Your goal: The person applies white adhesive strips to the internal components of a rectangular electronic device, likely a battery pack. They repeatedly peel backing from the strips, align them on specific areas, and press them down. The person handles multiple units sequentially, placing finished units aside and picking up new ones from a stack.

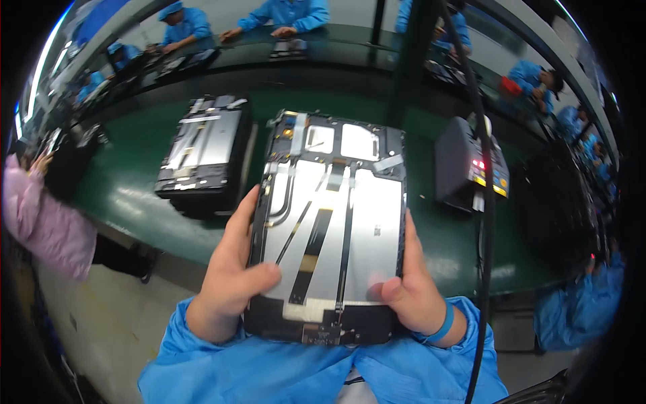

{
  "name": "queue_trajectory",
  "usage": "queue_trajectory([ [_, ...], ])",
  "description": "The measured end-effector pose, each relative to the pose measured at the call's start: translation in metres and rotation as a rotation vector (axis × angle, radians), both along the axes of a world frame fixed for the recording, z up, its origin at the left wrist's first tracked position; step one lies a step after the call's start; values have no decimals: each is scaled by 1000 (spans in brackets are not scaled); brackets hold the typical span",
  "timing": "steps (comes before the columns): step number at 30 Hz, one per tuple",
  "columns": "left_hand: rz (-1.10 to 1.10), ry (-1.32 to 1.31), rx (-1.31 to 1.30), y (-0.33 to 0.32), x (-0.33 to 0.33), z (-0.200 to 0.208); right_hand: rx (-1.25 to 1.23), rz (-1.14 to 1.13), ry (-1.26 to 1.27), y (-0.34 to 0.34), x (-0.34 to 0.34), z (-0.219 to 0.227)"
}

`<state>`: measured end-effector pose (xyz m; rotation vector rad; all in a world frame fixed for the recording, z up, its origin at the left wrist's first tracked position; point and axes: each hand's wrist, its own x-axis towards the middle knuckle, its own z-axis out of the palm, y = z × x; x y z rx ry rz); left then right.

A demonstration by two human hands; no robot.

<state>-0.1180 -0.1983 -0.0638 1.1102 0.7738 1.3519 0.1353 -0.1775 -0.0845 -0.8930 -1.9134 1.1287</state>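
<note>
Between my two hands I hold an opened tablet (377, 229), its silver inner plate, dark ribbon cables and small circuit parts facing up. My left hand (235, 269) grips its left edge, the thumb lying on the silver plate. On the opposite edge my right hand (417, 289) has its thumb on the plate near the lower corner; a blue band circles that wrist. The fingers under the tablet are hidden. Left of it on the green table stands a stack of similar opened tablets (208, 148).
A grey box-shaped device (464, 161) with red lit digits stands at the right on the green table (161, 222). A black cable (481, 269) hangs down in front of it. Several people in blue work across the table; a person in a pink jacket (50, 219) is at the left.
</note>
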Motion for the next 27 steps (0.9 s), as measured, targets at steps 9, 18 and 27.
queue_trajectory([
  [9, 139, 93, 264, -15, -53, 11, 9, 82, 183, 1, -4, 8],
  [18, -2, 2, 358, -25, -45, -9, 67, 56, 313, -12, 0, 8],
  [27, 162, -28, 329, -27, -41, 4, 131, 52, 276, -19, 6, 14],
])
